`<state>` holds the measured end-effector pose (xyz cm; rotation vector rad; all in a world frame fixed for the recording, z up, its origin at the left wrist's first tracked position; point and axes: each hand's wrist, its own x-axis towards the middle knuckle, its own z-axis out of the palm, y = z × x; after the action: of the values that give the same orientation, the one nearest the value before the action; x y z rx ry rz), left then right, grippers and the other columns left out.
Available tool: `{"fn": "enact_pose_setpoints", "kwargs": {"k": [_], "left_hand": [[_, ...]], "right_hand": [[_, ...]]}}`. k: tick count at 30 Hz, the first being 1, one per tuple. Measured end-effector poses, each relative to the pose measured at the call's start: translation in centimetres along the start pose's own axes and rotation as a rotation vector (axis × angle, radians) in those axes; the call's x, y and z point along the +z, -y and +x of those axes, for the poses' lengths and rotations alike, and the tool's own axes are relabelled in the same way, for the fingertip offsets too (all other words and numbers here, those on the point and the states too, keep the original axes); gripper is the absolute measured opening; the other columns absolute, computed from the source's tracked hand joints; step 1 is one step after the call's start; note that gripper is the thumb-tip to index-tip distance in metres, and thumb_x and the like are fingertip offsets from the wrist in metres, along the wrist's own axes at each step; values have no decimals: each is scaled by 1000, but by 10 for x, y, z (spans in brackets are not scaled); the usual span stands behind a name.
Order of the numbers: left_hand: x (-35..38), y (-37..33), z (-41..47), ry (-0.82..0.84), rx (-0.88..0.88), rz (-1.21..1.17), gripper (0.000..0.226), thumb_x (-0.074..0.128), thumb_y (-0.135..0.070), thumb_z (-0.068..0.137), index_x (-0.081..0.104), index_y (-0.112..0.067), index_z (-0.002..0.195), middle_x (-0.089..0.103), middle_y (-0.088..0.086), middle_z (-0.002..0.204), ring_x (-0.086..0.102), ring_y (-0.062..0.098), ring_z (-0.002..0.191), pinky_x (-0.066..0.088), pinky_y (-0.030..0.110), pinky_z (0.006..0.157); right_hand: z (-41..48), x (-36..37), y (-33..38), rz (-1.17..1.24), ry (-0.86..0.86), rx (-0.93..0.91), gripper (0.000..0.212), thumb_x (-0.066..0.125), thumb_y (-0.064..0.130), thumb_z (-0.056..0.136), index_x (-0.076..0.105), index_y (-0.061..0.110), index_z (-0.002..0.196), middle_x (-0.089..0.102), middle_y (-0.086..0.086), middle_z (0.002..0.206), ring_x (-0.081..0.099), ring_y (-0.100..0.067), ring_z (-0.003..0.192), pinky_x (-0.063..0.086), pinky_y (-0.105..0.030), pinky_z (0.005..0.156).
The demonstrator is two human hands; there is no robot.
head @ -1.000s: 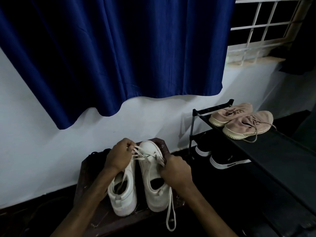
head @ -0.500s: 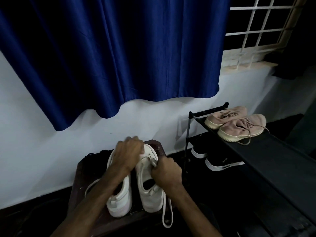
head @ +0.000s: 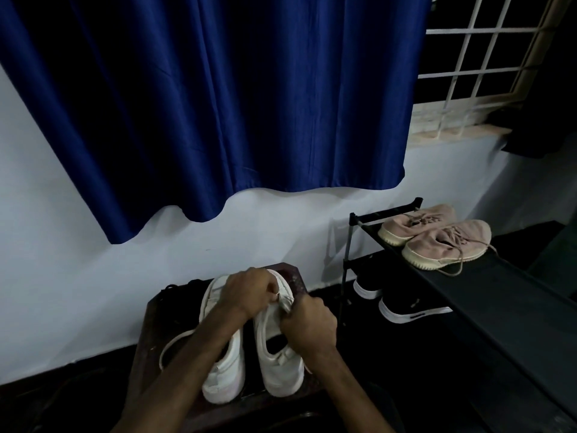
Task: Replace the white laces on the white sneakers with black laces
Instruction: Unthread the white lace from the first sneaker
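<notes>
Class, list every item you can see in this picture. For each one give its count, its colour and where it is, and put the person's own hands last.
white lace-up sneakers: 2, white, side by side on the stool, toes toward the wall
loose white shoelace: 1, white, looping off the left sneaker
dark wooden stool: 1, dark brown, by the wall
black laces: a bundle, black, at the stool's back left
blue fabric curtain: 1, blue, above
white window grille: 1, white, top right
black metal shoe rack: 1, black, right
pink suede sneakers: 2, pink, top shelf
black shoes with white soles: 2, black, lower shelf
left hand: 1, grip pinching at the right sneaker's lacing
right hand: 1, closed on the same sneaker
</notes>
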<state>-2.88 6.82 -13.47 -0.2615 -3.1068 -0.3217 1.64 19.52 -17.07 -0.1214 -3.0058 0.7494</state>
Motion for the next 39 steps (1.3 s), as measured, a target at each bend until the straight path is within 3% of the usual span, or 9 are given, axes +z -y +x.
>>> {"fn": "enact_pose_setpoints", "kwargs": {"k": [8, 13, 18, 21, 24, 29, 32, 37, 39], "left_hand": [[-1, 0, 6, -152, 41, 261, 17, 55, -23, 93, 65, -23, 106, 63, -2, 114, 58, 20, 109, 47, 33, 84], [-45, 78, -16, -601, -382, -130, 5, 59, -21, 94, 64, -21, 93, 63, 0, 103, 61, 29, 92, 44, 37, 77], [-26, 75, -22, -351, -204, -91, 19, 60, -18, 92, 66, -26, 108, 65, -5, 111, 60, 21, 102, 49, 38, 84], [-12, 34, -11, -209, 8, -119, 16, 61, -23, 90, 70, -32, 102, 65, -12, 107, 62, 14, 103, 48, 33, 87], [4, 3, 1, -25, 20, -24, 13, 67, -34, 86, 70, -31, 98, 68, -9, 108, 63, 16, 106, 43, 28, 88], [10, -6, 10, -33, 7, 191, 12, 62, -24, 86, 70, -26, 95, 67, -2, 109, 63, 20, 103, 46, 30, 85], [-7, 13, -1, -212, 40, 257, 14, 57, -20, 91, 64, -26, 101, 60, -4, 109, 60, 19, 104, 47, 32, 80], [-52, 78, -35, -647, -454, -103, 17, 56, -7, 92, 67, -20, 96, 58, 8, 106, 62, 37, 88, 43, 41, 71], [-60, 85, -40, -643, -409, -137, 10, 60, -12, 92, 68, -17, 92, 61, 8, 101, 62, 35, 88, 41, 38, 71]], "right_hand": [[1, -2, 0, -4, 0, -12, 32, 50, 41, 87, 59, 13, 101, 65, -8, 103, 65, -30, 95, 50, -35, 76], [1, 0, -1, -10, -20, -11, 39, 48, 47, 89, 60, 12, 102, 65, -9, 105, 64, -32, 98, 50, -36, 78], [2, 3, 0, -3, -18, 0, 38, 49, 48, 88, 60, 13, 100, 65, -8, 103, 65, -30, 95, 51, -35, 76], [1, 2, 2, 0, -17, 2, 40, 49, 48, 87, 59, 12, 102, 64, -9, 105, 64, -31, 96, 50, -36, 77], [-1, 1, 1, -2, 2, 8, 39, 49, 46, 88, 58, 12, 105, 64, -10, 108, 63, -32, 100, 50, -37, 80], [0, -2, 1, -10, 5, 4, 39, 48, 45, 88, 58, 12, 108, 63, -10, 109, 63, -32, 100, 50, -36, 81], [0, -2, 2, -42, 7, -3, 41, 46, 47, 89, 58, 12, 106, 63, -10, 109, 63, -32, 100, 50, -36, 80], [2, -3, 3, -76, 27, -33, 38, 48, 43, 90, 58, 11, 108, 62, -10, 111, 63, -31, 103, 49, -35, 80], [3, -2, 2, -77, 26, -30, 40, 48, 45, 90, 58, 11, 107, 62, -10, 111, 63, -31, 102, 49, -35, 79]]}}
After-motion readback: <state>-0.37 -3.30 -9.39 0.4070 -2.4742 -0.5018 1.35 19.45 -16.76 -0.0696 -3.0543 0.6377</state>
